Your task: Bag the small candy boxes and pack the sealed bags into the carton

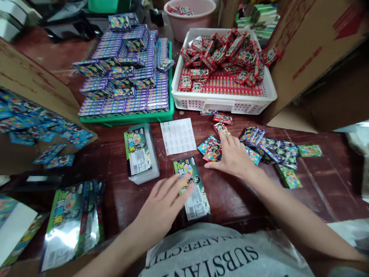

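My left hand (164,202) lies with outstretched fingers over the left side of a green and black printed packet (197,198) near the table's front edge. To its upper left is a similar printed card (138,152) on a clear plastic box (150,169). My right hand (235,156) reaches over small packs, thumb and fingers apart. Its fingertips are at a small red pack (221,129); whether they touch it I cannot tell. Blue and red packs (211,150) lie just left of that hand. A white label sheet (178,136) lies between the clear box and these packs.
Purple boxes (129,105) fill a green tray (127,121) at back left. Red boxes (225,82) heap in a white basket (187,102). Purple packs (278,150) lie to the right. Cardboard boxes (311,57) flank the table; flat printed packages (67,223) sit at front left.
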Demonstrator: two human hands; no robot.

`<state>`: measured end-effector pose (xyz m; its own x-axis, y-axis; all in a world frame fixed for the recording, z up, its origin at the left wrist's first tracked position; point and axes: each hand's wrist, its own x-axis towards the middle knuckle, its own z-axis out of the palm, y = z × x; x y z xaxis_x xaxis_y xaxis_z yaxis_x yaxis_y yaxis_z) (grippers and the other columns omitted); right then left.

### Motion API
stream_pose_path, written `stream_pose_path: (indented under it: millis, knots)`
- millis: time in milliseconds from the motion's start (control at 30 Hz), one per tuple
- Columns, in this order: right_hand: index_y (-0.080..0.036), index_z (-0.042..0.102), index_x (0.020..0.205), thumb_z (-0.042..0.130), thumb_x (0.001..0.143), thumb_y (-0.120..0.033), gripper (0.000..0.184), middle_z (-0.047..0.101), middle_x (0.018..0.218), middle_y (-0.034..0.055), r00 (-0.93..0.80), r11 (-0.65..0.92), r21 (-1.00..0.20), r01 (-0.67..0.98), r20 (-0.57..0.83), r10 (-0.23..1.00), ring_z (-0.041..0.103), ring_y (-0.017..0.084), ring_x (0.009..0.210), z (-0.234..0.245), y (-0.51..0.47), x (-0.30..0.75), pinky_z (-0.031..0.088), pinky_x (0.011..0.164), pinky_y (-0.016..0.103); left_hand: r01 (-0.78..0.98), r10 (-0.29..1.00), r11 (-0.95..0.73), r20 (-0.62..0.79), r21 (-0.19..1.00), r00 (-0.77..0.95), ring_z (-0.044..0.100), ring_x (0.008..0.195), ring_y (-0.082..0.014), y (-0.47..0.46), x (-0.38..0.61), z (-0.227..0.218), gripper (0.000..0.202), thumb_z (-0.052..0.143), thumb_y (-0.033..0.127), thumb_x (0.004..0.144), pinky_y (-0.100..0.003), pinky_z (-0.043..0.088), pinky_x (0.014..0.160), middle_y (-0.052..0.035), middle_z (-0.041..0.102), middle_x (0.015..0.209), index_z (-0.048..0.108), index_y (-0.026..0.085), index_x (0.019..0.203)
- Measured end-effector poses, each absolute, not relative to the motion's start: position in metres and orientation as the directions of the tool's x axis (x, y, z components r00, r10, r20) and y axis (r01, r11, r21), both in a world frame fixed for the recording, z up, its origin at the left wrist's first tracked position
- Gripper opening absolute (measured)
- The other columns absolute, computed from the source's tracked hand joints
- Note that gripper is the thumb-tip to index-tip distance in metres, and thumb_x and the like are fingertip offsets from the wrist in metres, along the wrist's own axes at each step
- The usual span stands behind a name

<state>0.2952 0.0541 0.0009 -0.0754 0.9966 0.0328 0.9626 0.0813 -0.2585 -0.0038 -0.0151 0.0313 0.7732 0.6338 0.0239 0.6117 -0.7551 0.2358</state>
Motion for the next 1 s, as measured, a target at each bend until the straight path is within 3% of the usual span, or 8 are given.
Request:
stream_pose_path:
  millis: [67,167,333,467,600,767,867,1000]
  knots:
    - [-0.008,0.012,0.160,0.068,0.073,-0.074,0.122,0.045,0.148,0.0275,-0.101,0.102,-0.262,0.960,0.017,0.995,0.046,0.047,0.128,0.001,0.056,0.287,0.042,0.100,0.060,0.389,0.370,-0.890,-0.121,0.237,0.921,0.032,0.148,-0.0292,0.005,0.012,0.040,0.061,0.043,0.009,0.096,-0.053,0.024,0.119,-0.0044,0.041,0.159,0.037,0.031,0.153]
    - [-0.009,0.012,0.160,0.064,0.083,-0.054,0.102,0.049,0.146,0.0237,-0.164,0.158,-0.284,0.946,0.004,0.986,0.049,0.042,0.125,0.009,0.042,0.291,0.044,0.098,0.054,0.265,0.212,-0.933,-0.222,0.245,0.952,0.044,0.139,-0.0309,0.029,0.034,0.043,0.048,0.051,0.021,0.096,-0.054,0.022,0.117,-0.0067,0.046,0.155,0.049,0.027,0.144]
    - [-0.021,0.023,0.158,0.066,0.084,-0.053,0.092,0.058,0.138,0.0162,-0.299,0.258,-0.261,0.930,-0.131,0.945,0.052,0.038,0.124,0.017,-0.013,0.341,0.042,0.102,0.052,0.267,0.177,-0.918,-0.302,0.292,0.937,0.058,0.115,-0.0310,0.059,0.052,0.051,0.067,0.075,0.047,0.080,-0.045,0.037,0.102,-0.0099,0.061,0.136,0.053,0.026,0.140]
    - [-0.017,0.031,0.154,0.065,0.082,-0.066,0.093,0.052,0.145,0.0178,-0.212,0.185,-0.200,0.962,-0.125,0.969,0.049,0.038,0.127,0.019,-0.017,0.376,0.043,0.100,0.051,0.292,0.253,-0.932,-0.188,0.216,0.949,0.050,0.129,-0.0285,0.103,0.078,0.053,0.063,0.059,0.022,0.090,-0.041,0.034,0.104,-0.0100,0.053,0.147,0.040,0.024,0.150]
    - [-0.013,0.057,0.130,0.068,0.085,-0.053,0.061,0.065,0.123,0.0182,-0.094,0.093,-0.012,0.996,-0.121,0.988,0.055,0.038,0.114,0.020,0.015,0.393,0.045,0.092,0.049,0.301,0.274,-0.947,-0.200,0.117,0.941,0.032,0.144,-0.0332,0.149,0.113,0.039,0.089,0.057,0.006,0.074,-0.046,0.028,0.108,-0.0130,0.035,0.162,0.025,0.018,0.157]
    - [-0.015,0.063,0.118,0.071,0.084,-0.036,0.041,0.070,0.110,0.0169,-0.082,0.090,0.069,0.994,-0.110,0.991,0.054,0.039,0.110,0.020,0.031,0.391,0.045,0.086,0.049,0.312,0.258,-0.931,-0.262,0.189,0.930,0.046,0.129,-0.0336,0.171,0.130,0.030,0.086,0.062,0.014,0.071,-0.044,0.033,0.103,-0.0123,0.051,0.148,0.036,0.019,0.152]
    - [-0.016,0.058,0.130,0.067,0.086,-0.035,0.048,0.069,0.106,0.0161,-0.045,0.044,-0.012,0.999,-0.047,0.998,0.057,0.037,0.106,0.029,0.022,0.385,0.046,0.086,0.048,0.402,0.363,-0.897,-0.213,0.184,0.907,0.048,0.122,-0.0357,0.157,0.123,0.036,0.075,0.066,0.025,0.072,-0.046,0.034,0.101,-0.0140,0.055,0.137,0.046,0.016,0.143]
    - [-0.025,0.055,0.132,0.062,0.089,-0.046,0.048,0.063,0.105,0.0091,-0.009,-0.021,-0.415,0.909,-0.068,0.998,0.064,0.026,0.088,0.036,0.001,0.356,0.051,0.079,0.039,0.524,0.503,-0.800,-0.148,0.293,0.851,0.048,0.117,-0.0341,0.111,0.110,0.041,0.070,0.069,0.037,0.071,-0.046,0.036,0.101,-0.0129,0.055,0.124,0.049,0.015,0.135]
